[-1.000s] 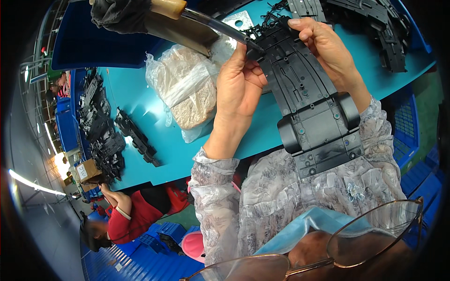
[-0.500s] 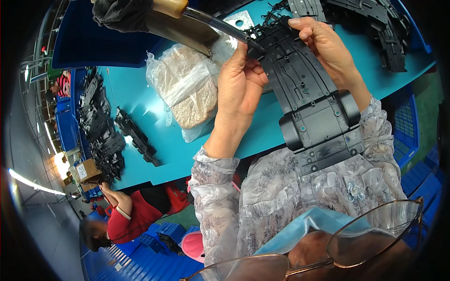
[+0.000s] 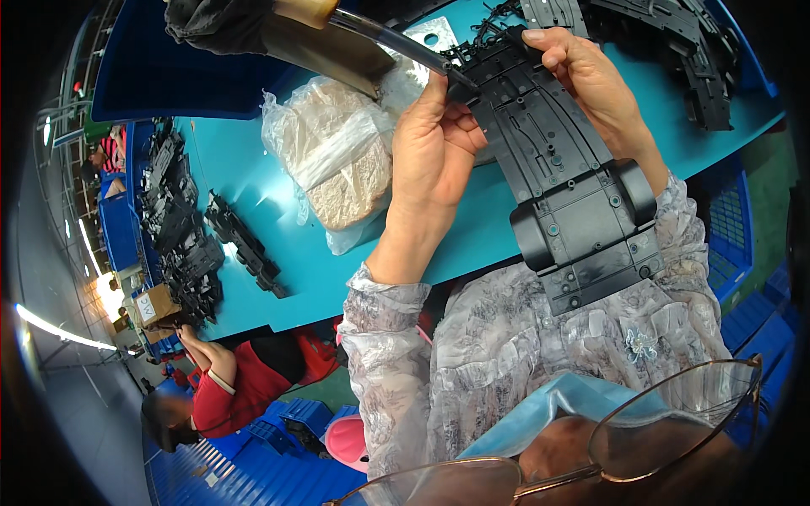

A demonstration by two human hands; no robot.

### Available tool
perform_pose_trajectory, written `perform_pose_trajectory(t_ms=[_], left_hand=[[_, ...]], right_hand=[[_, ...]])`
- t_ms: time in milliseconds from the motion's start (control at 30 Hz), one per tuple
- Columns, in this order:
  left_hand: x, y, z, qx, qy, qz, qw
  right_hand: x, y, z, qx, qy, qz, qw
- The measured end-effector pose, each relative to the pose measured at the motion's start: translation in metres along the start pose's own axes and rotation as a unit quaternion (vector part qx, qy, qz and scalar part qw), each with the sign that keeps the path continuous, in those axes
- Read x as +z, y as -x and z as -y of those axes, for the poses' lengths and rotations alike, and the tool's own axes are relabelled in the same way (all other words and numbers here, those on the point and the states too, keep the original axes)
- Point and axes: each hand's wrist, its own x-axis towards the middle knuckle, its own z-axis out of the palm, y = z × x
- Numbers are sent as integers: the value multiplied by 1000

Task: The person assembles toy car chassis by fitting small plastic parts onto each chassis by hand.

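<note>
Between my two hands is a long black moulded plastic panel (image 3: 582, 221), its near end hanging over my lap. My left hand (image 3: 434, 152) is closed on the panel's left edge near the far end, thumb pointing up. With thumb and curled fingers, my right hand (image 3: 595, 84) grips the far right edge. A rod-shaped tool (image 3: 388, 38) with a dark metal shaft and wooden handle slants in from the upper left. Its tip is at the panel's far left edge, beside my left thumb; whether it touches is hard to tell.
A block wrapped in clear plastic (image 3: 337, 169) lies left of my left hand on the teal table (image 3: 312, 291). Black plastic parts lie at the far right (image 3: 696, 63) and in a left pile (image 3: 179, 228). A blue bin (image 3: 181, 80) stands far left. A co-worker (image 3: 245, 388) sits left.
The near end of the panel has swung slightly to the right. Both hands keep nearly the same place and grip.
</note>
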Motion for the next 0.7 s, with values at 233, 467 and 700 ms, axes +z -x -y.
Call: perform_pose_trajectory(t_ms=[233, 467, 700], left_hand=[[-1, 0, -1, -6, 24, 6, 1000], [-4, -1, 0, -17, 50, 3, 999], [-3, -1, 0, -11, 47, 12, 999]], right_hand=[[-1, 0, 1, 14, 6, 25, 1000], [-4, -2, -3, 16, 8, 31, 999], [-1, 0, -3, 15, -5, 27, 1000]])
